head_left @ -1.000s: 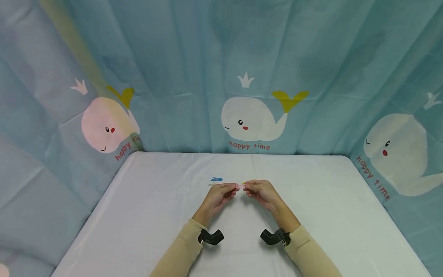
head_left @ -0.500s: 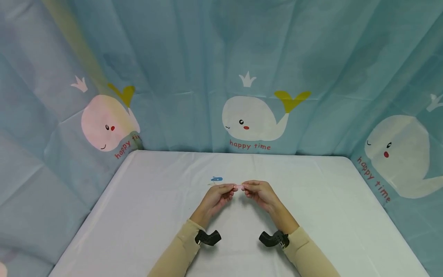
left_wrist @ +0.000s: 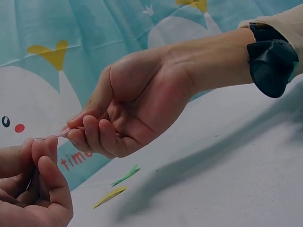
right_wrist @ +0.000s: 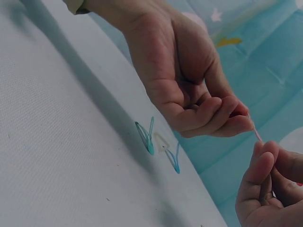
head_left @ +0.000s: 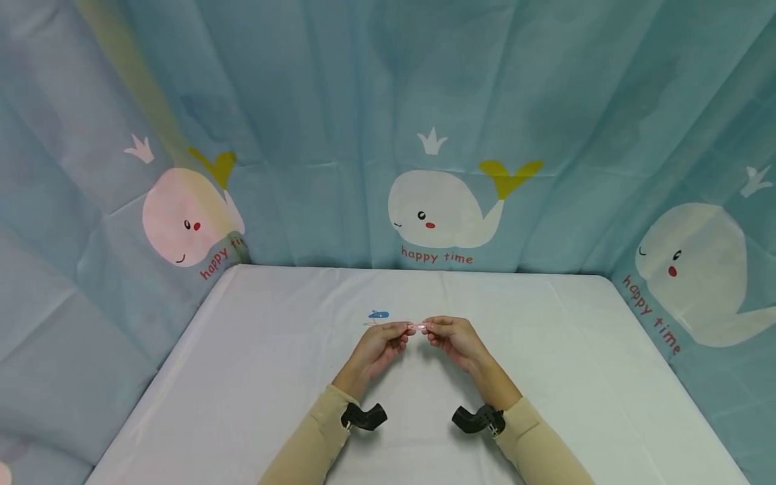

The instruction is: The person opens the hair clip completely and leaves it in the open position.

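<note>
Both hands meet above the table, in the middle of the head view, at a small pink hair clip (head_left: pixel 418 327). My left hand (head_left: pixel 378 349) pinches one end of the clip between thumb and index finger. The other end is pinched by my right hand (head_left: pixel 459 343). In the left wrist view a thin stretch of the pink clip (left_wrist: pixel 63 133) shows between the fingertips, its ends covered by fingers. In the right wrist view its narrow edge (right_wrist: pixel 256 133) bridges the two hands. The remaining fingers of both hands are curled in.
On the white table (head_left: pixel 230 377) lie a blue clip (head_left: pixel 379 314) and a beige clip (right_wrist: pixel 161 143), with a teal clip (right_wrist: pixel 147 141) beside them. Green (left_wrist: pixel 126 175) and yellow (left_wrist: pixel 110 196) clips lie beyond the hands. A whale-print curtain (head_left: pixel 303 209) hangs behind the table.
Both hands have shifted slightly left with the pink clip between them. A bit of yellow seen earlier by the right fingertips is now covered.
</note>
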A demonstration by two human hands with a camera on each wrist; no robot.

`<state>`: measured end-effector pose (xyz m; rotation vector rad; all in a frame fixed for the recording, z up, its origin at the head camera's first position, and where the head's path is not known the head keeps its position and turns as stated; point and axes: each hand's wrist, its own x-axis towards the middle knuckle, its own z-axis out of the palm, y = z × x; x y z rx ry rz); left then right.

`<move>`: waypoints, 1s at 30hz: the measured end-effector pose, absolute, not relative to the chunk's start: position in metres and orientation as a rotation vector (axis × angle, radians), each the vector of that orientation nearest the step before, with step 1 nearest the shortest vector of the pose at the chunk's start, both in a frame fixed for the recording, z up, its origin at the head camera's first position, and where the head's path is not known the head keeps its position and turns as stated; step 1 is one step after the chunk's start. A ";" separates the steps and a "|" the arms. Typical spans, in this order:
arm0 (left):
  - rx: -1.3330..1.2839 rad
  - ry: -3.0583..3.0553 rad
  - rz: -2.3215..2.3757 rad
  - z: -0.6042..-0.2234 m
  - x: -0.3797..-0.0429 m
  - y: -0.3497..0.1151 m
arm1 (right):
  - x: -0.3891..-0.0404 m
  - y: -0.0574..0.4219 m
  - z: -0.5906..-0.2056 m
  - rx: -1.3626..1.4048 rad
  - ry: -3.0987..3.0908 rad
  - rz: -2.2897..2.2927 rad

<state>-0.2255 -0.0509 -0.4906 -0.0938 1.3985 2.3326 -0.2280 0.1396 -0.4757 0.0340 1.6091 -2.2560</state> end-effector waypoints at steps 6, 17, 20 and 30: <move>-0.108 1.386 2.338 -0.491 -0.224 -0.051 | -0.226 0.138 -0.475 0.058 1.590 -2.266; -0.120 1.406 2.333 -0.490 -0.222 -0.052 | -0.226 0.137 -0.475 0.040 1.637 -2.255; -0.121 1.397 2.326 -0.490 -0.222 -0.053 | -0.226 0.138 -0.475 0.043 1.648 -2.243; -0.147 1.398 2.304 -0.486 -0.222 -0.053 | -0.225 0.140 -0.476 0.005 1.684 -2.213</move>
